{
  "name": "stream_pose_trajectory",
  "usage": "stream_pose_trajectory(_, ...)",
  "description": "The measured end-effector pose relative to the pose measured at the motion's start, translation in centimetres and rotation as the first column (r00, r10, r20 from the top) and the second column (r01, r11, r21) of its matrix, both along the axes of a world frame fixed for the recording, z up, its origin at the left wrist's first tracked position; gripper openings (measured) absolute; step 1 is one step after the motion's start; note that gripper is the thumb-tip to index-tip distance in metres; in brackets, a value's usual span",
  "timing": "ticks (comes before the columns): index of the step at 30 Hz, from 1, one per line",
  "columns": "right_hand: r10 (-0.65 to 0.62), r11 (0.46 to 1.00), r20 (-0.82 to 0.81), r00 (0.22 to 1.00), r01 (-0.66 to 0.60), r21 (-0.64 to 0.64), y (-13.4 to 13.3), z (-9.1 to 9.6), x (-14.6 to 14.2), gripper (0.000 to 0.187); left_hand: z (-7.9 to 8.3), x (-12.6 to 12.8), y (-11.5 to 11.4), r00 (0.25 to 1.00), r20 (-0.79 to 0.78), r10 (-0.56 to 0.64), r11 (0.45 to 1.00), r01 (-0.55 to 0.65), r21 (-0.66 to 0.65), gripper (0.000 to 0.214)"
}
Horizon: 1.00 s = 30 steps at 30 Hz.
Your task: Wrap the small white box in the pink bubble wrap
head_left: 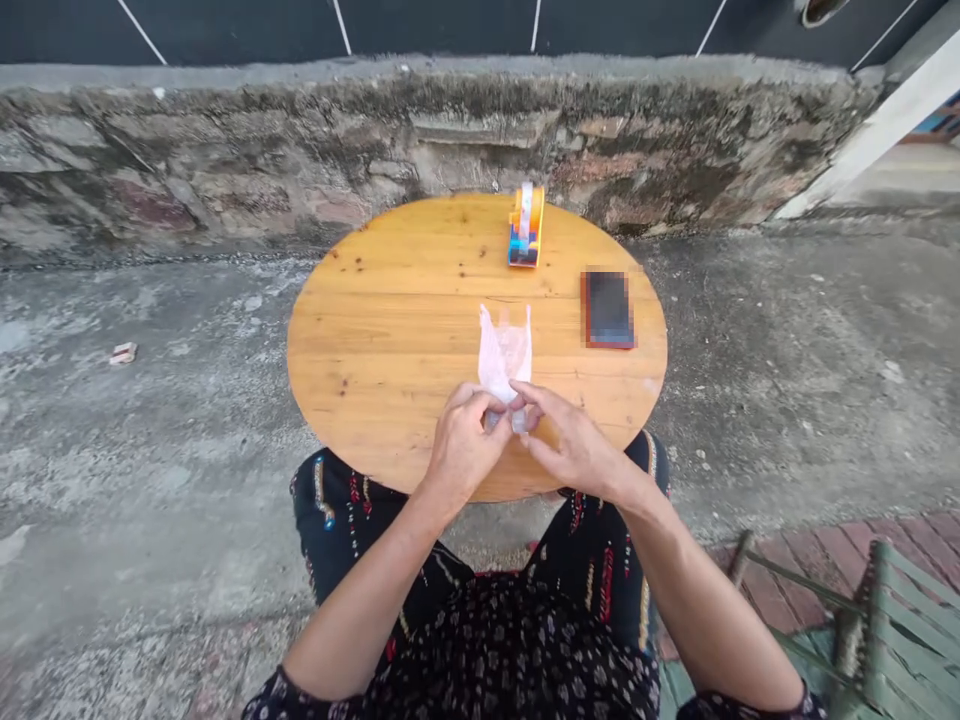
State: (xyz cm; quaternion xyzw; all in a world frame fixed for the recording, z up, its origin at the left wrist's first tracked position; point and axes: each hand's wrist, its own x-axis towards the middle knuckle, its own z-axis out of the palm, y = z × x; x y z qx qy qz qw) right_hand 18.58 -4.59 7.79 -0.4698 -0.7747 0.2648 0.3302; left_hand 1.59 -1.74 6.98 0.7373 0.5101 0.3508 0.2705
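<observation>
A thin, clear plastic bag [505,350] lies flattened lengthwise on the round wooden table [390,330], its handles pointing away from me. My left hand [465,440] and my right hand [571,440] meet at the bag's near end. Both pinch that end between fingers and thumb. The part of the bag under my fingers is hidden.
An orange tape dispenser [526,226] stands at the table's far side. A dark phone [607,310] lies to the right of the bag. A rough stone wall [225,160] runs behind the table. A green wooden chair [885,620] sits at my lower right on the concrete floor.
</observation>
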Motion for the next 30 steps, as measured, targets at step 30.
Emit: stream_pose_trajectory(30,-0.144,0.972,0.509,0.848,0.025,0.234,6.6,-0.2,0.4,0.023,2.0,-0.6,3.8,0.914,-0.196,-0.355,0.934,0.357,-0.027,0.012)
